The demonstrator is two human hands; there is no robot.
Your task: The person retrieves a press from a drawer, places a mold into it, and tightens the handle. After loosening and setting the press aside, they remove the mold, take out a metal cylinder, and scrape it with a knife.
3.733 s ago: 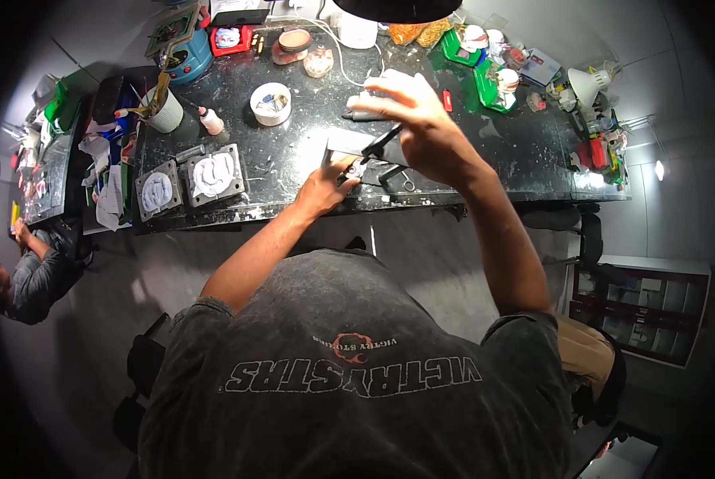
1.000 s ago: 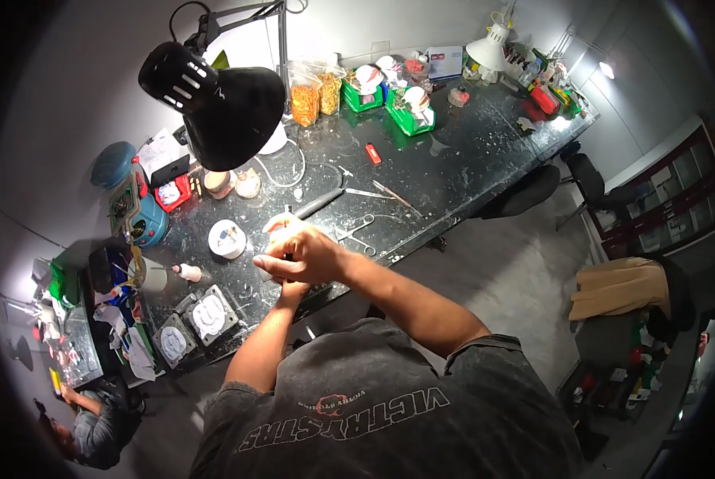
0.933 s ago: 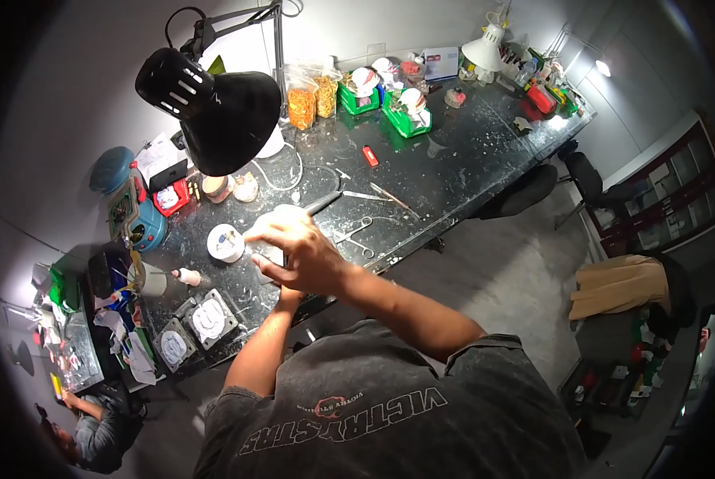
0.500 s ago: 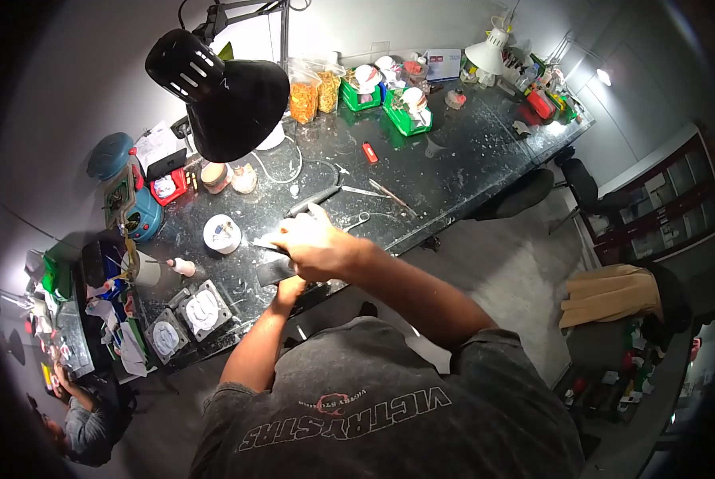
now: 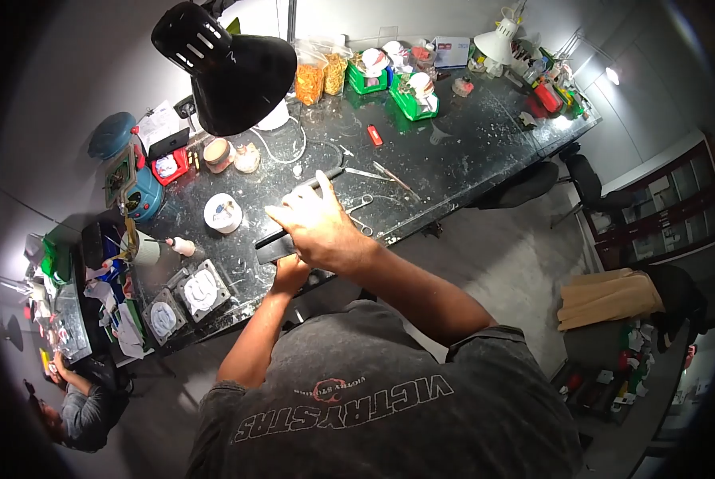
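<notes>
A dark flat object is at the table's front edge, beneath my hands. My left hand is closed around its near side, its fingers mostly hidden under it. Over it is my right hand, with thumb and index finger spread apart and nothing visible between them. Whether the right hand touches the object is unclear. A white round tub stands to the left. Beyond the right hand lie a black handpiece with a cord, and scissors.
A black lamp overhangs the dark table. Two plaster moulds sit at the front left. Green bins, bagged orange pieces and a red lighter-like item are farther back. Another person sits at far left.
My right hand has lifted slightly away from the table edge and its thumb and index finger have spread apart. The whole view has shifted a little.
</notes>
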